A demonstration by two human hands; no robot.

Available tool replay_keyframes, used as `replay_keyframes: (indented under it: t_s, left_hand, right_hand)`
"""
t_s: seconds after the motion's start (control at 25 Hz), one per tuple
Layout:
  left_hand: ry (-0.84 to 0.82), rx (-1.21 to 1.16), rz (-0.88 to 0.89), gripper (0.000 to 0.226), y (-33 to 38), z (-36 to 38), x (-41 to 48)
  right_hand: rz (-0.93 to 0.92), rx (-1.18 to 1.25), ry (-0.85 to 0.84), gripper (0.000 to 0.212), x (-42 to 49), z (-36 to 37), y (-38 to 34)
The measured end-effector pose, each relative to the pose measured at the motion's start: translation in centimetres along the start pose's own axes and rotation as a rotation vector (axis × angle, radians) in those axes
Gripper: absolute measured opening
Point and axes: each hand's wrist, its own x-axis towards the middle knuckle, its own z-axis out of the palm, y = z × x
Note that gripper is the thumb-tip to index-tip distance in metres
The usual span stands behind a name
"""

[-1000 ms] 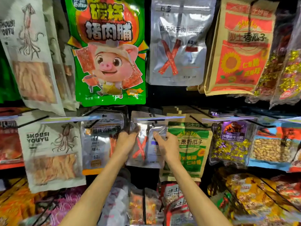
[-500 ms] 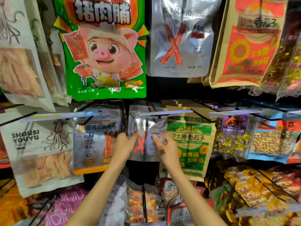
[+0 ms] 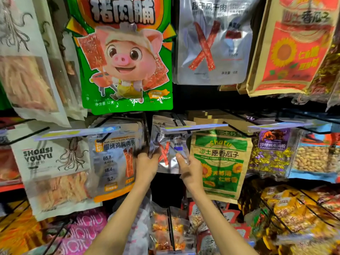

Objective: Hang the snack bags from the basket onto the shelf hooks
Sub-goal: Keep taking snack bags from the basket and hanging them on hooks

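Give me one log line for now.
phase: hanging | item: small silver foil snack bag | left hand: grips left edge | right hand: pinches right edge | hooked: unclear

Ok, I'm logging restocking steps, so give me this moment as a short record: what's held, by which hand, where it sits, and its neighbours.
held item: small silver foil snack bag with crossed red sticks
left hand: grips the bag's left edge
right hand: pinches its right edge
position: bag top up at the black wire hook, behind the pale price strip
threaded on hook: cannot tell
left neighbour: silver-and-orange chicken strip bag
right neighbour: green-and-tan sunflower seed bag
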Motion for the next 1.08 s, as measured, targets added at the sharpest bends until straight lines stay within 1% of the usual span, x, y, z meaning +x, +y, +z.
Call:
replay_keyframes:
  t_s: [0.04, 0.12, 0.2, 0.24, 0.32, 0.36, 0.44, 0.6, 0.72, 0.76, 0.88, 0.96, 1.0, 1.08]
  left_hand:
    - [0.01, 0.01, 0.005, 0.009, -0.2, 0.2, 0.3]
    - [0.009, 0.034, 0.004, 0.008, -0.6, 0.3, 0.6]
    - [-0.018, 0.055, 0.022, 0.003, -1.1, 0.2, 0.1]
    - [-0.034, 0.066, 0.04, 0.007, -1.5, 0.2, -0.2]
    - [-0.068, 0.072, 0.037, 0.032, -2.5, 0.0, -0.8]
    - [-0.082, 0.065, 0.028, 0.04, -2.7, -0.2, -1.0]
    - [-0.102, 0.039, 0.015, 0.046, -3.1, -0.4, -0.9]
    - [-0.086, 0.073, 0.008, 0.045, -3.1, -0.6, -1.4]
    - [-0.165, 0.012, 0.007, 0.017, -3.3, -0.6, -2.7]
    - [-0.183, 0.01, 0.004, 0.016, -3.6, -0.7, -2.9]
    - [-0.194, 0.01, -0.019, 0.026, -4.1, -1.1, -3.7]
    - [-0.203, 0.019, -0.025, 0.028, -4.2, -1.5, -4.3]
    - [-0.194, 0.055, -0.018, 0.03, -4.2, -1.8, -4.6]
    - [-0.155, 0.243, -0.002, 0.028, -3.9, -2.3, -5.6]
  right_hand:
    - [0.01, -0.039, 0.017, 0.048, 0.3, 0.2, 0.1]
    - [0.019, -0.063, 0.024, 0.05, 0.5, 0.3, 0.6]
    - [0.045, -0.004, -0.004, 0.054, 0.1, 0.1, 1.5]
    - [0.061, 0.025, -0.016, 0.053, -0.3, -0.1, 2.0]
    - [0.071, 0.083, -0.044, 0.044, -0.7, -0.8, 2.5]
    - [0.07, 0.097, -0.065, 0.043, -0.8, -1.0, 2.7]
    - [0.068, 0.087, -0.106, 0.044, -0.7, -1.3, 2.8]
    - [0.078, -0.011, -0.118, 0.05, -0.7, -1.8, 2.7]
    - [0.118, -0.116, -0.156, 0.049, -0.4, -2.5, 2.7]
    - [0.117, -0.18, -0.17, 0.047, -0.3, -2.9, 2.7]
    - [0.098, -0.383, -0.224, 0.04, 0.0, -4.2, 2.9]
    - [0.1, -0.44, -0.258, 0.037, -0.1, -4.9, 2.7]
    - [0.096, -0.462, -0.282, 0.038, -0.3, -5.4, 2.3]
    - [0.058, -0.57, -0.345, 0.041, -0.9, -6.5, 1.8]
